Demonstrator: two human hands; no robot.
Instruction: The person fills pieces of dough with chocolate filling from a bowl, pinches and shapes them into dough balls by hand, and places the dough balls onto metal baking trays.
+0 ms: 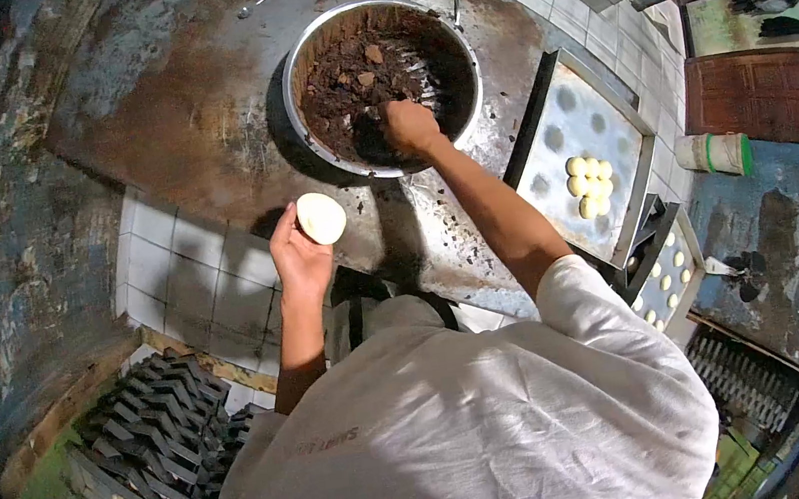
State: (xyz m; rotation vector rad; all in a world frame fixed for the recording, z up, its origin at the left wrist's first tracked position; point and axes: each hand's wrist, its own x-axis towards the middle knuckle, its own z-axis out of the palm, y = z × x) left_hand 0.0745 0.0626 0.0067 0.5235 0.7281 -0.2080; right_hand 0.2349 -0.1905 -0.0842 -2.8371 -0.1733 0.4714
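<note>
A round, flattened piece of pale dough point(322, 218) rests in my left hand point(301, 259), whose fingers curl round its left side, in front of the table edge. My right hand point(412, 128) reaches inside a large metal bowl point(477, 103) of dark brown, crumbly filling point(342, 80). Its fingers are bent down and closed at the filling, and whatever they hold is hidden. Lighter brown lumps lie on top of the filling.
On the right, a metal tray point(610, 101) holds several pale dough balls point(591, 186). Another tray point(688, 278) with small dough pieces sits lower right. A spoon point(261, 1) lies on the worn table point(199, 104). Dark stacked racks point(155, 423) stand lower left.
</note>
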